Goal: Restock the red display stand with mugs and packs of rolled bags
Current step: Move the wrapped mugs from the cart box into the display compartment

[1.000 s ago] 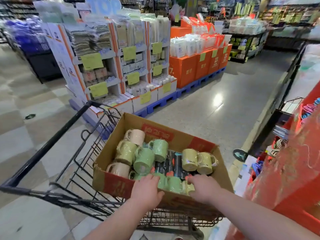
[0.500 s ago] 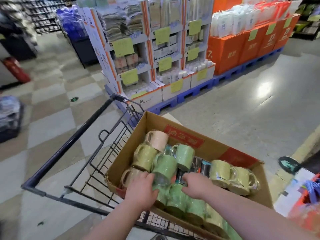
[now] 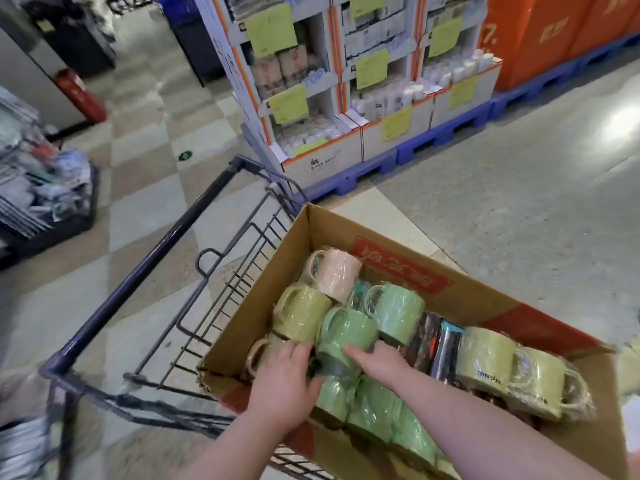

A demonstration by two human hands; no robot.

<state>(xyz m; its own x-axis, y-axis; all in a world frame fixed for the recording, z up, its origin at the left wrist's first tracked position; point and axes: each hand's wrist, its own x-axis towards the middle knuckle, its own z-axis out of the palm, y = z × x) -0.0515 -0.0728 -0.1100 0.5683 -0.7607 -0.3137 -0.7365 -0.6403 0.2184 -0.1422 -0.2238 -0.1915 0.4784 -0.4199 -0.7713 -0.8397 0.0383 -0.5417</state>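
A cardboard box [image 3: 263,289] sits in a wire shopping cart [image 3: 166,258]. It holds several plastic-wrapped mugs: a pink mug [image 3: 337,273], a yellow-green mug [image 3: 304,311] and green mugs, plus dark packs of rolled bags [image 3: 436,342]. One green mug [image 3: 349,332] lies on its side in the middle. My left hand [image 3: 284,382] presses its left side and my right hand [image 3: 375,363] its right side, fingers cupped around it. The red display stand is out of view.
White shelf displays with yellow price tags [image 3: 346,81] stand on blue pallets [image 3: 391,161] ahead. Orange boxes [image 3: 554,32] are at the top right. A red fire extinguisher [image 3: 81,95] leans at the left, near a rack of goods [image 3: 41,188].
My view has swung left and down, so the red stand left the frame. Both hands moved from the box's near edge onto the middle green mug.
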